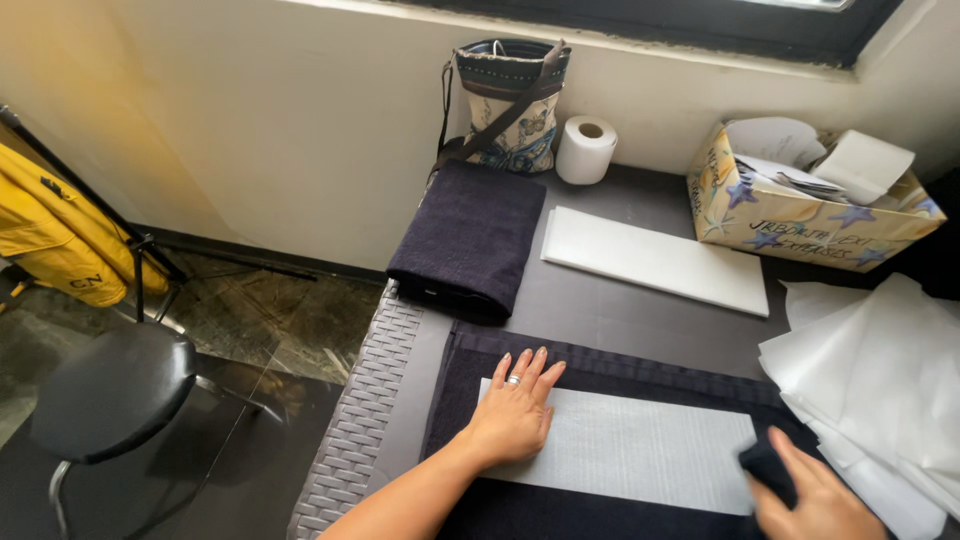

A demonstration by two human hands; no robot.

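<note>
Nearest the camera, the dark towel (480, 500) lies spread over the table (600, 300), with a white rectangular sheet (640, 445) laid flat on it. The left hand (512, 412) presses the sheet's left end, fingers spread and flat, gripping nothing. The right hand (815, 495) pinches a fold of the towel just beyond the sheet's right end. If that fold is pulled while the left palm eases, the sheet will likely slide or crease. Just right of the spread towel, the loose stack of white sheets (880, 390) could be brushed off. Beyond the towel sit a folded dark towel (468, 238), a white board (655, 258), a cardboard box (800, 215), a paper roll (585, 148) and a bag (510, 100).
</note>
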